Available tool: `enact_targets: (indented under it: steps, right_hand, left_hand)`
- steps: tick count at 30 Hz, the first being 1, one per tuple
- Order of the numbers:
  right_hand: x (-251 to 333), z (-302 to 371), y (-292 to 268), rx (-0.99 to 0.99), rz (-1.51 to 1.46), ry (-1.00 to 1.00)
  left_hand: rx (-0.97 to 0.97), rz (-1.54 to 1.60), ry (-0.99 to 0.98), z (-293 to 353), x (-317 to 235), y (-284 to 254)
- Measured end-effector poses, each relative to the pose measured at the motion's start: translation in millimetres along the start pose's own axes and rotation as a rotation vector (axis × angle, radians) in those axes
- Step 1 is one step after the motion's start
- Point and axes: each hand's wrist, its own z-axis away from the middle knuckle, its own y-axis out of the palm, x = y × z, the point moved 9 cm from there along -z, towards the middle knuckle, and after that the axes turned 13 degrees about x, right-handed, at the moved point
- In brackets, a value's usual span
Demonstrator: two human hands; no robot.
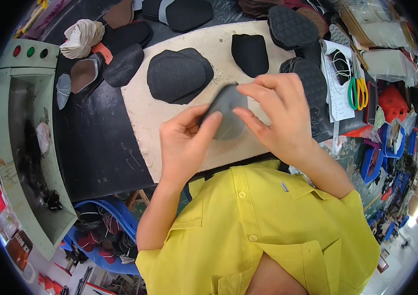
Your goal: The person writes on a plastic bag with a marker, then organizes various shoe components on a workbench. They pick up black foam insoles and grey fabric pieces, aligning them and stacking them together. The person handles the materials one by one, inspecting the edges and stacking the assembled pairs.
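Observation:
A rounded grey fabric piece (232, 120) with a darker edge along its top left is held up over the pale board (169, 152), slightly blurred. My left hand (186, 140) is closed on its left side, thumb on the grey face and fingers curled behind. At its right side is my right hand (280, 113), thumb and index finger apart; the fingertips meet the piece's upper and right edge. Behind the hands lies a stack of dark grey rounded pieces (177, 76). A single black piece (249, 55) rests farther right on the board.
Quilted black pieces (293, 27) pile at the back right, near a notepad (334, 93) and yellow-handled scissors (362, 93). A bundle of cream cloth (82, 37) sits back left. A metal box with buttons (24, 56) flanks the table; a blue basket (127, 219) of bundled pieces stands below.

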Motion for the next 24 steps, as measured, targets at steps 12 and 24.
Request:
enact_targets:
  steps: [12, 24]
  right_hand:
    - [13.5, -14.9, 11.3, 0.077, -0.321, 0.046]
    - [2.7, -18.8, 20.4, 0.113, -0.54, 0.098]
  left_hand:
    - [-0.119, -0.024, 0.102, 26.7, -31.5, 14.8]
    - [-0.045, 0.275, 0.107, 19.3, -20.3, 6.4]
